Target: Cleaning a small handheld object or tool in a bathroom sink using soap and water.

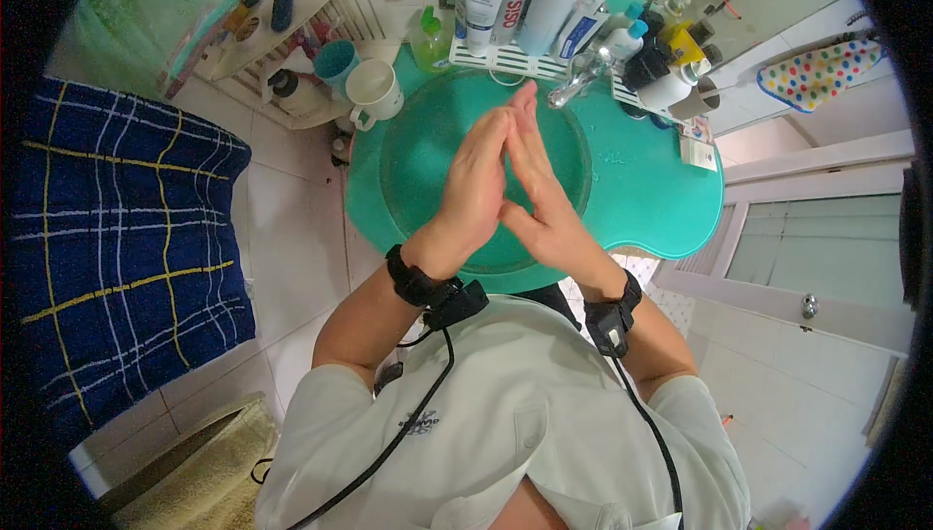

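Over the round green washbasin (pixel 418 180), my left hand (pixel 471 175) and my right hand (pixel 540 190) meet palm against palm. Their fingers are stretched out and point toward the far rim. The right thumb lies across toward the left palm; most of both palms is hidden. I see no object between the hands. Just beyond the fingertips, slightly to the right, is a chrome faucet (pixel 579 79). Each wrist wears a black strap with a cable.
White racks (pixel 515 60) behind the basin carry bottles and tubes. At the left, a white mug (pixel 374 93) stands beside a teal cup (pixel 336 62). A green pump bottle (pixel 431 41) is near the rim. A plaid towel (pixel 126 258) hangs left; a white door (pixel 812 268) stands right.
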Demonstrator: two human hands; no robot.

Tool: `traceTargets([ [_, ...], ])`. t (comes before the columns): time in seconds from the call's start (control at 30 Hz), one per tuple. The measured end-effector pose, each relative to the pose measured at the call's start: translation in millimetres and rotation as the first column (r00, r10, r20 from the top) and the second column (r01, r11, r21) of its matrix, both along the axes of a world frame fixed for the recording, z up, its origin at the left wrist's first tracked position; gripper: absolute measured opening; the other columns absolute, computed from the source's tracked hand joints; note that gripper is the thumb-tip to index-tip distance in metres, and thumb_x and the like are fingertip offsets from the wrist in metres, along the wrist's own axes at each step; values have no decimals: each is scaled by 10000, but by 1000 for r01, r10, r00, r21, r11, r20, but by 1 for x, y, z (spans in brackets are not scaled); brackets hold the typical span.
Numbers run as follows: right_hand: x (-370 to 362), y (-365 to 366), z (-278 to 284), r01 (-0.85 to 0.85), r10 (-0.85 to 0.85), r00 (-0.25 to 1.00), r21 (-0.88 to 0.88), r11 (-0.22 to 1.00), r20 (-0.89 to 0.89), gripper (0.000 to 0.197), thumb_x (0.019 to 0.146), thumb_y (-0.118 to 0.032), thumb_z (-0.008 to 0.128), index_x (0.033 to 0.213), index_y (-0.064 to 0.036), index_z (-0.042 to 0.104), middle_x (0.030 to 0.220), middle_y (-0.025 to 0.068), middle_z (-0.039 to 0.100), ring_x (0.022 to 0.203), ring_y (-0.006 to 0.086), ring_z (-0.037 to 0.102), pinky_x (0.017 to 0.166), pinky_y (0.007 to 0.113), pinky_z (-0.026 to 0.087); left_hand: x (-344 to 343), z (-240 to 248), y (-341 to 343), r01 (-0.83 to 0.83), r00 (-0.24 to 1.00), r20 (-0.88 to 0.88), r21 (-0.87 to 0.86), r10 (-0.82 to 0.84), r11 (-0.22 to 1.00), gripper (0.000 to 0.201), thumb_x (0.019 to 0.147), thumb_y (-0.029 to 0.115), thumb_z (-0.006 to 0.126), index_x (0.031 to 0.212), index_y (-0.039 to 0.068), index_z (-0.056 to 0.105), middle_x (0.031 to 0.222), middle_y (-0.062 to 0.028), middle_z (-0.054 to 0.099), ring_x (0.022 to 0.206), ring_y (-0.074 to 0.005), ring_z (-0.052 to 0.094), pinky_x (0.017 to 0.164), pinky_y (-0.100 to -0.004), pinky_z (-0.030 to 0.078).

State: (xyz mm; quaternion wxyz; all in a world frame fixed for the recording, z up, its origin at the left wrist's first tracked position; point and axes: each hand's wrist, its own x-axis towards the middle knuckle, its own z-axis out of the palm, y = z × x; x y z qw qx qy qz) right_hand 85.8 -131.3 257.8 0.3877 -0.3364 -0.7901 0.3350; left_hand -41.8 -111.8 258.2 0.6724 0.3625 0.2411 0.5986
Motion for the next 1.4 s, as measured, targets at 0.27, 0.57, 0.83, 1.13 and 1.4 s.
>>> traceTargets([
  [0.27,0,8,14,-133,-190,794,-470,873,-577,661,1036,-307,434,1523,48,161,1600,164,178,1486,267,150,1200,412,139,-4,7,1,132,966,223,12,-131,991,569,1063,313,294,1526,-10,218,1598,-153,223,1474,-247,225,1207,-385,164],
  [0.57,10,43,15,-274,-217,767,-615,740,-603,466,1053,-312,414,1381,19,426,1363,184,528,1251,265,524,1072,384,411,-1,0,-15,257,695,-691,500,202,827,616,968,97,421,1522,-52,197,1593,-209,201,1493,-316,170,1214,-442,102],
  [0.83,-3,24,14,34,-281,851,-487,873,-444,342,1046,-217,452,1253,24,578,1245,142,632,1143,198,590,1016,309,438,-6,-16,-13,351,109,-745,648,658,676,758,855,118,571,1505,-59,223,1578,-256,192,1486,-408,119,1196,-549,66],
  [1.13,-3,23,21,-177,-294,769,-630,756,-568,338,1041,-236,482,1232,20,593,1082,87,670,995,150,607,919,294,467,-10,1,-12,335,95,-790,598,605,728,773,851,178,604,1507,-30,253,1593,-197,204,1488,-357,165,1189,-564,65],
  [1.4,16,8,11,-113,-70,955,-572,812,-287,275,1035,-239,494,1086,0,620,837,29,617,720,99,558,670,252,463,-22,-7,8,252,246,-805,591,539,767,588,933,191,521,1488,71,370,1531,-204,354,1403,-318,378,1154,-535,204],
])
